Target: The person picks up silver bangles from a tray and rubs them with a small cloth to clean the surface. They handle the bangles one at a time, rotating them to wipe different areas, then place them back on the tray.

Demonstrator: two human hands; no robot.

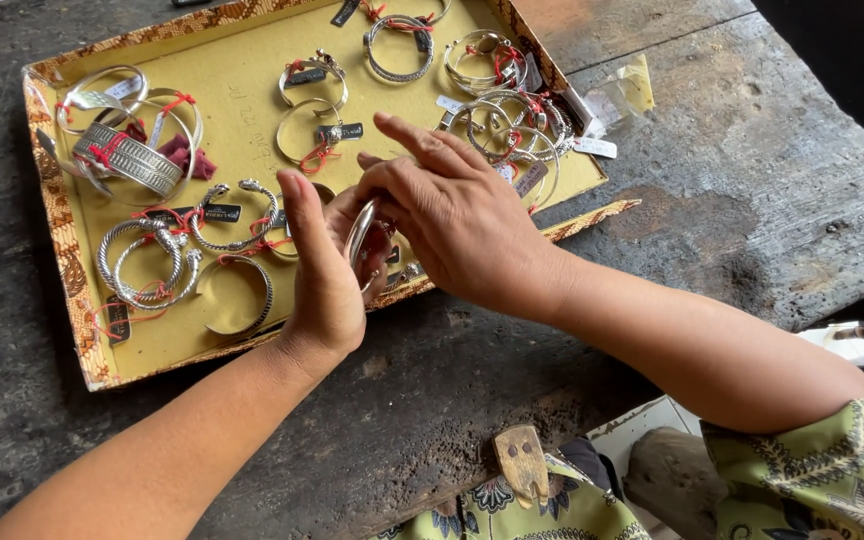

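A person's two bare hands meet over the near edge of a shallow yellow tray (242, 130) with a patterned border, which lies on a dark, worn wooden workbench (752, 180). Between them is a plain silver bangle (360, 235), seen edge-on. The left hand (324, 270) stands upright, palm turned inward, thumb raised, its fingers curled behind the bangle; the right hand (452, 225) reaches across from the right, palm down, fingertips pinching the bangle's top. Both hands are closed on it together. The likely risk is a slip: polished metal held only by fingertips could twist free and drop onto the tagged cuffs below, such as the open cuff (237, 295) near the tray's near edge, scratching them or snagging a red tag string. Twisted rope bangles (147, 262) lie toward the tray's left side, well clear.
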